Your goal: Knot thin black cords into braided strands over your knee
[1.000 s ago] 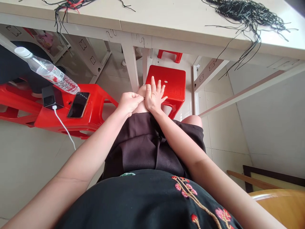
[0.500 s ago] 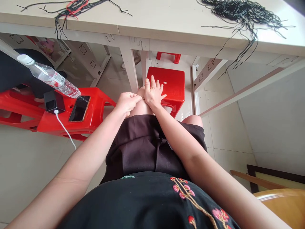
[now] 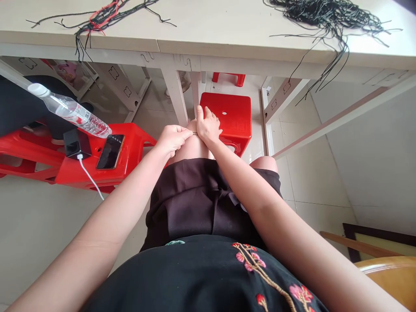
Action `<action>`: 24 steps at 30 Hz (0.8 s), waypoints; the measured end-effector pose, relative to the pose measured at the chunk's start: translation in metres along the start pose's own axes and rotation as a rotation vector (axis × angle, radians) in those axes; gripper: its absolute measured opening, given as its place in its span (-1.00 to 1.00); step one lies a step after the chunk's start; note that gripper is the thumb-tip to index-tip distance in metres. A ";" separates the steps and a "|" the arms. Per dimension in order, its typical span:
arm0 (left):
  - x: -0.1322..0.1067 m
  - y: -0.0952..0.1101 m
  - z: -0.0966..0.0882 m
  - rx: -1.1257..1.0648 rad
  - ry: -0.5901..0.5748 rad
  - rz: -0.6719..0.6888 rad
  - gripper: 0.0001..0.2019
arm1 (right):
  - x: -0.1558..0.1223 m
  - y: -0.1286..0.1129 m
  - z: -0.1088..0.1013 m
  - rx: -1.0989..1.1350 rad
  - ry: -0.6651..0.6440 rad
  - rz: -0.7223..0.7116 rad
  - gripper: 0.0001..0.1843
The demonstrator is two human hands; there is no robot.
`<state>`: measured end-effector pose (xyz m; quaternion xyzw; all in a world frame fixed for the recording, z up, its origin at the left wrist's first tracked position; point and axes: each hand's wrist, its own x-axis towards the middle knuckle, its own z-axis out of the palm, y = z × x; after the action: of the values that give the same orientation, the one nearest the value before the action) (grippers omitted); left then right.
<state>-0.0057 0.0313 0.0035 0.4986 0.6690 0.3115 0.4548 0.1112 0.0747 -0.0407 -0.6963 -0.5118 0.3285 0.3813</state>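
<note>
A short stretch of thin dark cord (image 3: 195, 133) runs across my bare knee (image 3: 190, 149) between my two hands. My left hand (image 3: 173, 139) is closed, pinching one end of the cord between thumb and fingertips. Flat on the knee, my right hand (image 3: 208, 125) presses its palm over the cord's other part, fingers stretched out and slightly apart. What lies under that palm is hidden. Just beyond the right hand stands a red plastic stool (image 3: 234, 108).
On the pale table (image 3: 221, 41) lie a black cord heap (image 3: 331, 17) and a black-and-red cord bundle (image 3: 104, 19), strands hanging over the edge. Left, another red stool (image 3: 130, 143) carries a phone (image 3: 110, 151), a dark charger block (image 3: 76, 143) and a plastic bottle (image 3: 74, 112). A person's dark-clothed leg is beside it.
My right hand has tilted a little, its fingers closer together than before. The left hand keeps its pinch almost in place. The whole view has shifted slightly.
</note>
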 end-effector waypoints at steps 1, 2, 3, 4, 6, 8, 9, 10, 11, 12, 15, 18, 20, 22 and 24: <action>0.000 -0.001 -0.001 0.004 -0.007 0.008 -0.88 | -0.001 0.000 -0.001 0.000 0.002 -0.005 -0.15; 0.000 -0.001 -0.001 0.008 -0.012 0.014 -0.88 | -0.003 -0.001 -0.001 0.000 0.005 -0.008 -0.15; 0.001 -0.002 -0.002 0.012 -0.015 0.018 -0.88 | -0.004 -0.001 -0.002 0.001 0.009 -0.007 -0.16; 0.001 -0.003 -0.002 0.015 -0.018 0.021 -0.88 | -0.005 -0.001 -0.002 0.003 0.013 -0.003 -0.16; 0.001 -0.004 -0.003 0.015 -0.027 0.022 -0.87 | -0.006 -0.001 -0.002 0.005 0.022 0.004 -0.14; 0.002 -0.005 -0.003 0.008 -0.032 0.027 -0.86 | -0.007 0.000 -0.002 -0.001 0.027 0.011 -0.13; 0.002 -0.005 -0.004 0.003 -0.029 0.032 -0.85 | -0.007 0.000 -0.001 -0.007 0.028 0.014 -0.12; 0.003 -0.006 -0.004 -0.002 -0.024 0.033 -0.85 | -0.008 0.000 -0.001 -0.012 0.028 0.017 -0.12; 0.003 -0.006 -0.004 -0.005 -0.019 0.034 -0.85 | -0.008 0.000 -0.001 -0.016 0.026 0.018 -0.12; 0.003 -0.006 -0.005 -0.006 -0.017 0.032 -0.85 | -0.008 0.000 -0.001 -0.018 0.025 0.019 -0.12; 0.003 -0.006 -0.008 0.007 -0.028 0.038 -0.86 | -0.008 0.000 -0.001 -0.014 0.027 0.015 -0.12; 0.002 -0.008 -0.013 0.050 -0.035 0.082 -0.83 | -0.009 -0.001 -0.001 -0.019 0.037 0.012 -0.15; 0.002 -0.009 -0.016 0.095 -0.023 0.114 -0.80 | -0.010 -0.001 -0.001 -0.034 0.034 0.012 -0.16; 0.001 -0.009 -0.018 0.111 -0.004 0.137 -0.81 | -0.011 -0.001 -0.002 -0.046 0.024 0.010 -0.16; -0.002 -0.006 -0.020 0.045 0.032 0.110 -0.84 | -0.012 -0.001 -0.002 -0.045 0.010 0.007 -0.15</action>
<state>-0.0261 0.0283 0.0063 0.5398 0.6544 0.3290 0.4150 0.1094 0.0628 -0.0377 -0.7082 -0.5147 0.3148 0.3667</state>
